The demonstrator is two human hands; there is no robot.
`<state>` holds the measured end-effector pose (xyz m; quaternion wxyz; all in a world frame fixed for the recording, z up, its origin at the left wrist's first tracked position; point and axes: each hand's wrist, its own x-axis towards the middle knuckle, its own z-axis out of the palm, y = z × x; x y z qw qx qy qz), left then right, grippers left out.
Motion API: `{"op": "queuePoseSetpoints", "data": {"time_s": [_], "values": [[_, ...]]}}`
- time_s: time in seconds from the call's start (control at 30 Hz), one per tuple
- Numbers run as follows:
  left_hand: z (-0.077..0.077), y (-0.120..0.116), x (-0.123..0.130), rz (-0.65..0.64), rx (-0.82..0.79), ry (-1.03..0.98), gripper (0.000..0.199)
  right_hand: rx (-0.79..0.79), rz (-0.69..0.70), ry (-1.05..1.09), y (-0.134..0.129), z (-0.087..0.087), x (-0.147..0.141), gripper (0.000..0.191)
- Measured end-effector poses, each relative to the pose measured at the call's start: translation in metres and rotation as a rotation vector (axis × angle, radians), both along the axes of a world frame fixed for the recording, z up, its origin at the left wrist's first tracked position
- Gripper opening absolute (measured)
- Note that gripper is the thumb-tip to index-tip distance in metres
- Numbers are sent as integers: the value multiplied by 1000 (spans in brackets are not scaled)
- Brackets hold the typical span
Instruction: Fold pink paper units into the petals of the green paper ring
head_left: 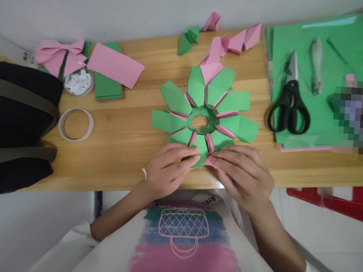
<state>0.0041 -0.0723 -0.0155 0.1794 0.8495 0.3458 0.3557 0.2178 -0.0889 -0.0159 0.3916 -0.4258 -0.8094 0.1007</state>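
Green-pink paper ring (213, 121): left hand (168, 170) pinching green flap (202, 148), right hand (247, 173) pinching pink fold (211, 162); tape roll (90, 123) left, scissors (292, 89) right, folded pieces (237, 43) behind.

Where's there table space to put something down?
Bare wood shows between the tape roll and the paper ring, and below the green sheets, beyond the right hand. It's crowded around the pink bow, white bits and paper stack.

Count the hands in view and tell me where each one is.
2. The left hand is at the near edge of the paper ring; the right hand is at that same edge, farther right. No others show.
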Motion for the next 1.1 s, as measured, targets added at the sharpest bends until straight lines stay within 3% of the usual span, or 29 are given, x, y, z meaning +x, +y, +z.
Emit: {"op": "queuePoseSetpoints", "data": {"time_s": [1.1], "values": [[-1,0,1,-7,-16,-19,22,58,-75,-13,3,1,-8,12]]}}
